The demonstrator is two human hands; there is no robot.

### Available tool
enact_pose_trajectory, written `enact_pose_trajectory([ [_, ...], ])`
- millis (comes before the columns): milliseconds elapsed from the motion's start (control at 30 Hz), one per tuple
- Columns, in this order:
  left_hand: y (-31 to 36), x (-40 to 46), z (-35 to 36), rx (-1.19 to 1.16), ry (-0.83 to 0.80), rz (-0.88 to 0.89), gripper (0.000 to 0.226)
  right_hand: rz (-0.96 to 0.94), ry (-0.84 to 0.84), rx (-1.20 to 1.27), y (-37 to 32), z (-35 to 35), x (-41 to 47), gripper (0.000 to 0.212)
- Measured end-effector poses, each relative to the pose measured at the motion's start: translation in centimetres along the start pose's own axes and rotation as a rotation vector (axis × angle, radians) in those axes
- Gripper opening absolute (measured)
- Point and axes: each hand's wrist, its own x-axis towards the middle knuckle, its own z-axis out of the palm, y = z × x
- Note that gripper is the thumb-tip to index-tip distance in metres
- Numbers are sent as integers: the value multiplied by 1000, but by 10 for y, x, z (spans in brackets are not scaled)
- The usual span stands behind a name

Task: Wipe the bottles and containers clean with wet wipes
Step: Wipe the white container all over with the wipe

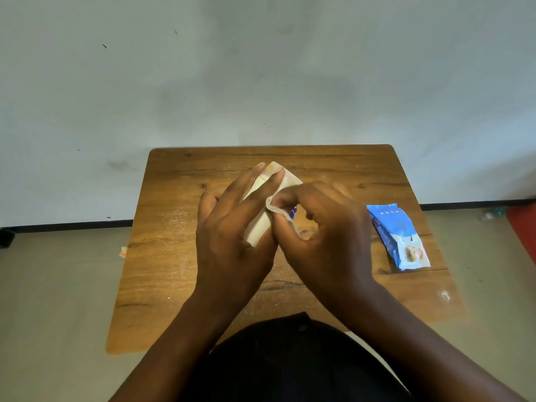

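My left hand (pixel 232 227) holds a white container (pixel 285 177) above the middle of the wooden table (pixel 162 256), fingers stretched along its side. The container lies tilted, its far end pointing away from me, with a small yellow mark near the top and a blue mark lower down. My right hand (pixel 327 227) pinches a crumpled white wet wipe (pixel 275 208) against the container's right side. Both hands hide most of the container. A blue pack of wet wipes (pixel 397 236) lies flat on the table to the right of my right hand.
The small table stands against a pale wall. White specks dot the tabletop, with a white smear (pixel 445 295) near the right front corner. A small scrap (pixel 123 252) lies on the floor at left and something red (pixel 525 227) sits at the right edge.
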Motion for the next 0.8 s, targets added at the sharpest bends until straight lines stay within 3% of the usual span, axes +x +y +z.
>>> enact_pose_trajectory([
  [233, 2, 3, -1, 40, -5, -14, 56, 38, 129, -9, 14, -11, 21, 6],
  [433, 1, 1, -4, 17, -10, 8, 51, -42, 23, -5, 3, -4, 0, 3],
  [633, 2, -2, -2, 56, -45, -8, 50, 44, 190, 36, 20, -17, 25, 4],
  [733, 4, -2, -3, 3, -26, 2, 52, 115, 203, 74, 25, -22, 27, 9],
  [800, 5, -1, -3, -157, -15, -131, 61, 176, 198, 161, 27, -25, 25, 14],
])
